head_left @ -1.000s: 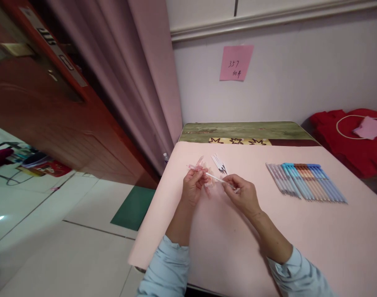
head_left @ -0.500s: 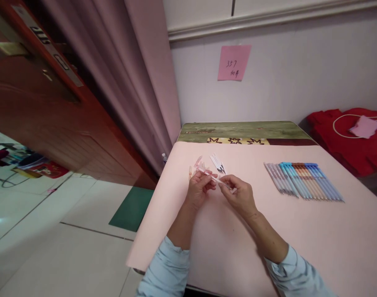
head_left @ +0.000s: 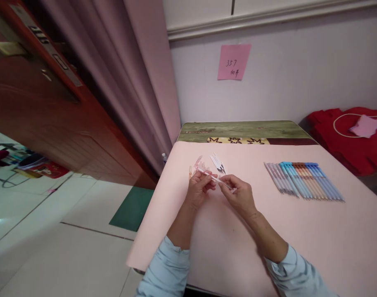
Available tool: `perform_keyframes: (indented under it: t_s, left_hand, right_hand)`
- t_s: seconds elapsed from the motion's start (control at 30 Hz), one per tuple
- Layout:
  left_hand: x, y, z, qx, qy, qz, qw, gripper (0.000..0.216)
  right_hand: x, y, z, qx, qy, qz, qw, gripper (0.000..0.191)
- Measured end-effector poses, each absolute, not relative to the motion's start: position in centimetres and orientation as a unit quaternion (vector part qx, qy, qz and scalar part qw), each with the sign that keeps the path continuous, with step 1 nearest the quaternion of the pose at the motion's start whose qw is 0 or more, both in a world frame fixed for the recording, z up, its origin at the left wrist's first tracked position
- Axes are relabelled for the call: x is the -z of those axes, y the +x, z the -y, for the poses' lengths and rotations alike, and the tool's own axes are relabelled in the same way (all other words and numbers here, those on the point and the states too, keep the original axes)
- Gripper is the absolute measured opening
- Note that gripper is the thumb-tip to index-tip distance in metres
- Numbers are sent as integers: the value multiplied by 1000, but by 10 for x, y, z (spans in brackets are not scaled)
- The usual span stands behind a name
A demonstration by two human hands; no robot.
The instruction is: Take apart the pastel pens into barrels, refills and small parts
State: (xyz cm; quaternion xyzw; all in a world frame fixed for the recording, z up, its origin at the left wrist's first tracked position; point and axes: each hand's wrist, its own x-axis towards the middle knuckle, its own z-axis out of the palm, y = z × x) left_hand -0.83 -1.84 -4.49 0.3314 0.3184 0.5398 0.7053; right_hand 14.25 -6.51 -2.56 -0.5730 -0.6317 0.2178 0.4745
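Observation:
Between my two hands is a slim pink-and-white pen (head_left: 204, 170), slanting down to the right. My left hand (head_left: 199, 189) is closed round its upper part, and my right hand (head_left: 239, 194) pinches its lower end, which the fingers partly hide. Just beyond my hands lie several thin white pen refills (head_left: 218, 163) with dark ends. Small pinkish pen parts (head_left: 190, 171) show behind my left hand, mostly covered by it. Off to the right, a row of pens (head_left: 304, 181) in grey, light blue, brown and blue lies side by side.
Pale pink covering lies over the table (head_left: 299, 239), with a green patterned strip (head_left: 238, 130) at its far edge. A red cloth (head_left: 349, 144) is at the right, a pink curtain (head_left: 151, 74) and wooden door (head_left: 52, 111) at the left. A pink note (head_left: 234, 62) hangs on the wall.
Almost nothing differs. Both hands keep their hold on the pen, and the view has shifted very slightly.

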Motion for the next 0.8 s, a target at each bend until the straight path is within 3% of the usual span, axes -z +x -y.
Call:
perform_keyframes:
  t_s: [0.4, 0.6, 0.7, 0.8]
  left_hand:
    - [38, -16, 15, -576, 259, -304, 713, 24]
    - [40, -28, 7, -630, 149, -268, 714, 5]
    - [38, -32, 5, -639, 90, -246, 724, 15]
    - [36, -34, 4, -640, 51, -239, 728, 24]
  right_hand:
    - [23, 146, 65, -221, -587, 617, 474, 13]
    - [29, 145, 62, -321, -569, 553, 516, 18]
    - [32, 154, 56, -355, -559, 491, 566, 25]
    - [33, 174, 49, -285, -633, 459, 555, 29]
